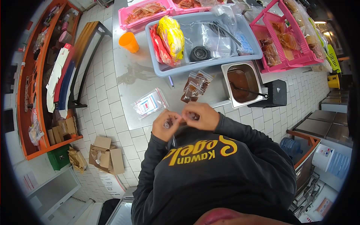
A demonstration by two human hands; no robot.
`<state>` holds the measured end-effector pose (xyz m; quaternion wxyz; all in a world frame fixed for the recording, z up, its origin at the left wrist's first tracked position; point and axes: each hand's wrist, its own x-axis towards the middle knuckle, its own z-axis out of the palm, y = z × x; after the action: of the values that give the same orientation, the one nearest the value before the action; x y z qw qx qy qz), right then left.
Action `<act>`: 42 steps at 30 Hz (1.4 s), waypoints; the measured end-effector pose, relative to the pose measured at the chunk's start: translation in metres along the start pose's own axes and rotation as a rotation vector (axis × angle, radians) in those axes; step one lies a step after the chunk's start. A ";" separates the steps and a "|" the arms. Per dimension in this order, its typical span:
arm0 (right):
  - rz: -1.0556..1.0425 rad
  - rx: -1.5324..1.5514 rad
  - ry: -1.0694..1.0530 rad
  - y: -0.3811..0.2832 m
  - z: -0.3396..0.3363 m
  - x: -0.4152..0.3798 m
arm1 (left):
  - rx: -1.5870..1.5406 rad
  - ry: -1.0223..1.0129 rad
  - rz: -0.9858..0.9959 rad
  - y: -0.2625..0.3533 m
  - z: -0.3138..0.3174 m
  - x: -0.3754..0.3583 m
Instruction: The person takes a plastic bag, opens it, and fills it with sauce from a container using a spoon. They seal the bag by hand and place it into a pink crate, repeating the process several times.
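Close to my chest, my left hand [165,125] and my right hand [202,115] meet with their fingertips pinched together. Between them is a small clear plastic bag [175,132], mostly hidden by the fingers. A pack of clear zip bags [150,104] with a white and blue label lies just beyond my left hand. Past my right hand, filled zip bags of brown sauce [196,85] lie on the steel table [131,80]. To their right is a steel pan of brown sauce [243,84] with a ladle [252,91] resting in it.
A grey-blue tub [165,71] holds red and yellow packets, a black round object and clear plastic. Pink baskets [129,25] with packed food stand behind it, and another pink basket [275,62] at right. An orange cup [129,42] and a pen [171,81] are at left.
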<state>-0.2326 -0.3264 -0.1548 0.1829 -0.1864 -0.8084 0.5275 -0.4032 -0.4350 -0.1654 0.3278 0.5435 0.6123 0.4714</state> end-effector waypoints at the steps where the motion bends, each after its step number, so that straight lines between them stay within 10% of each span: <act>1: 0.129 0.064 0.048 0.007 0.000 0.003 | -0.002 -0.002 -0.006 -0.002 -0.002 0.001; 3: 0.272 0.005 0.150 0.023 -0.002 0.013 | -0.505 0.254 -0.521 -0.009 -0.009 0.004; 5: 0.097 -0.462 0.359 0.025 -0.002 0.016 | -0.673 0.362 -0.582 -0.023 -0.017 0.003; 9: -0.055 -0.359 0.259 -0.009 0.014 0.022 | -0.847 0.497 -0.435 -0.030 -0.008 0.004; 11: 0.218 0.163 -0.051 -0.028 0.026 0.020 | -0.832 0.457 -0.432 -0.031 -0.006 -0.001; 15: 0.266 0.165 -0.127 -0.020 0.033 0.019 | -0.705 0.359 -0.349 -0.034 -0.003 -0.015; 29: 0.431 0.858 0.154 0.002 0.004 0.010 | -1.005 -0.081 -0.463 -0.035 -0.010 -0.040; 31: 0.389 0.795 0.159 0.001 0.004 0.008 | -1.499 -0.112 -0.510 -0.042 -0.019 -0.036; 42: 0.209 0.306 0.141 0.000 -0.011 0.007 | -0.647 0.006 -0.569 -0.001 -0.038 0.000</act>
<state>-0.2327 -0.3141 -0.1499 0.2097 -0.2760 -0.6801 0.6460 -0.4383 -0.4432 -0.1532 0.5964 0.2208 0.5593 0.5317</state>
